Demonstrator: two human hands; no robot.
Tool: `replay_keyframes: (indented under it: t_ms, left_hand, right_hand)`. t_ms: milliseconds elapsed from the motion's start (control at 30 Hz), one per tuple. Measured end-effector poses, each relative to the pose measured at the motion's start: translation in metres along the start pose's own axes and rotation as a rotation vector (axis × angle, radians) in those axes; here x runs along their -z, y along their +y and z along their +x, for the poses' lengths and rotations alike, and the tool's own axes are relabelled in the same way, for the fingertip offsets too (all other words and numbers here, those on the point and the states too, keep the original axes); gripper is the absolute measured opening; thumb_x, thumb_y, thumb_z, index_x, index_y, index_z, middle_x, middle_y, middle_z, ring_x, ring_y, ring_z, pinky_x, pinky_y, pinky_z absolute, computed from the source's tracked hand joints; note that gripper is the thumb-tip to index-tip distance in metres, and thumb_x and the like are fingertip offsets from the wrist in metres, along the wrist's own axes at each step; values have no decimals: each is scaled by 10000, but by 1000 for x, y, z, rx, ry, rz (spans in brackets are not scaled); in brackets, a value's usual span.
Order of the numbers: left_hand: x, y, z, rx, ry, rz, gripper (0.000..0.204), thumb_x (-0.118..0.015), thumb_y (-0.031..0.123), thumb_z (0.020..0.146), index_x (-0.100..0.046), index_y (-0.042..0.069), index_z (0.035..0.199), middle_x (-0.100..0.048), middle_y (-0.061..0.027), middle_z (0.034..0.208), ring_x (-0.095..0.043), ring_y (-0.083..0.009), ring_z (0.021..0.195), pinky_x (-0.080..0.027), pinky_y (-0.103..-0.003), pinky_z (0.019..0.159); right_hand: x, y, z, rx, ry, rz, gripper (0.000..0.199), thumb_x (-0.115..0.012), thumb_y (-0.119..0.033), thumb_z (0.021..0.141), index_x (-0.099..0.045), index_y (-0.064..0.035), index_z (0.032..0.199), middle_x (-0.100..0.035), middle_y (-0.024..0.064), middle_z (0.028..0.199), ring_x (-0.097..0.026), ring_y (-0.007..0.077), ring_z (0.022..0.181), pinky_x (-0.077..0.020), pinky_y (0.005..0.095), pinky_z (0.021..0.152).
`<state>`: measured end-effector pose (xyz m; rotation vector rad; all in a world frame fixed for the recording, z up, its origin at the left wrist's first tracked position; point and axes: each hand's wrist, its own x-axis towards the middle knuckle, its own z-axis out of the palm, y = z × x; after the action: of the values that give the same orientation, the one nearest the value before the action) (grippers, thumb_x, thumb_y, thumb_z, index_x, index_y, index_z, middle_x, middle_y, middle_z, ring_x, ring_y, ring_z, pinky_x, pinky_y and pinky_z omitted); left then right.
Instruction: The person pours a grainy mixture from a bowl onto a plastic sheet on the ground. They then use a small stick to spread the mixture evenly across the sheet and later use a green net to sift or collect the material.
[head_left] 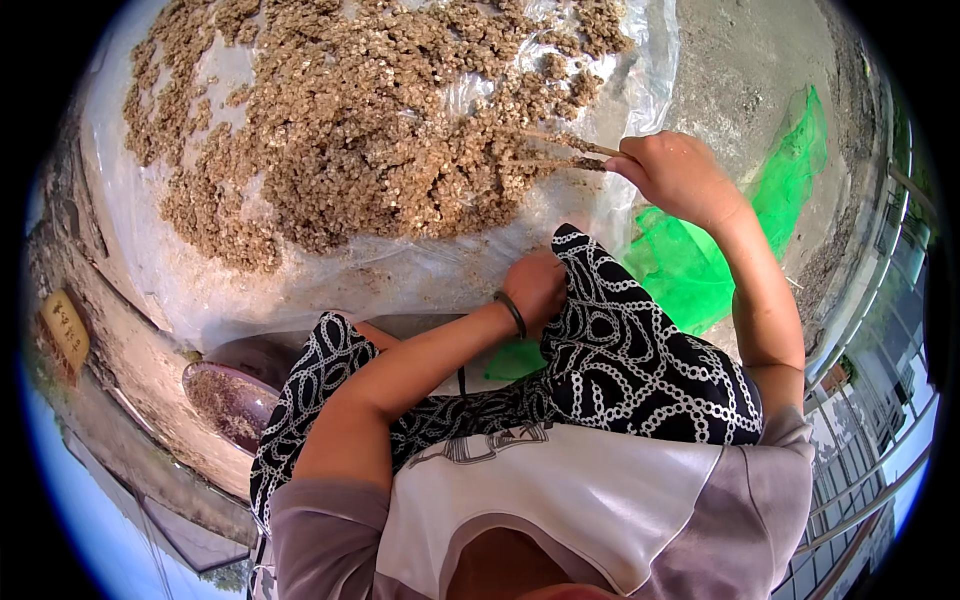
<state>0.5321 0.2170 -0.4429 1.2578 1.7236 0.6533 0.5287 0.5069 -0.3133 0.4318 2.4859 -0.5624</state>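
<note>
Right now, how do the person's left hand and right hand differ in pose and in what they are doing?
The right hand is stretched forward and grips thin brown sticks whose tips lie in the heap of small tan flaky pieces; the left hand is drawn back against the black-and-white chain-patterned trouser knee, and whether it holds anything cannot be seen. The left wrist wears a dark band; the right wrist is bare. Both are bare hands.

Seed heap (350, 130) on plastic sheet (400, 275) ahead; mesh bag (700, 260) right, bowl (225, 400) perhaps left.
</note>
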Motion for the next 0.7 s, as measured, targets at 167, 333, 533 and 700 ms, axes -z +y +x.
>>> replay_keyframes:
  t_ms: [167,333,533,700]
  left_hand:
    - [16,9,-10,-256,37,61,224,-682,184,788,-673,31,951,-659,-137,972,-641,-338,952,-530,-455,788]
    - [106,-12,-53,-487,-318,212,419,-706,236,829,-637,46,1196,-648,-93,1070,-638,-270,1024,-523,-407,872]
    - [292,-47,-138,-96,-251,387,256,-719,177,860,-663,45,1072,-648,-115,972,-636,-335,931,-512,-437,818]
    - [299,-71,-200,125,-78,382,249,-702,179,891,-687,42,1098,-671,-138,976,-647,-362,920,-520,-457,814]
  right_hand:
    - [-17,-32,31,74,87,189,389,-531,-396,1064,-654,-42,961,-663,220,751,-656,450,781,-508,543,688]
    - [-110,-32,67,64,-13,287,474,-426,-459,1093,-680,-60,1065,-718,218,825,-706,432,847,-563,530,757]
    - [-106,-9,10,-25,-179,-58,423,-447,-437,1087,-683,-90,1037,-731,184,820,-727,385,837,-574,507,747]
    - [-109,8,-47,-59,-294,-112,400,-489,-426,1069,-682,-82,1001,-726,180,814,-716,388,821,-558,520,731]
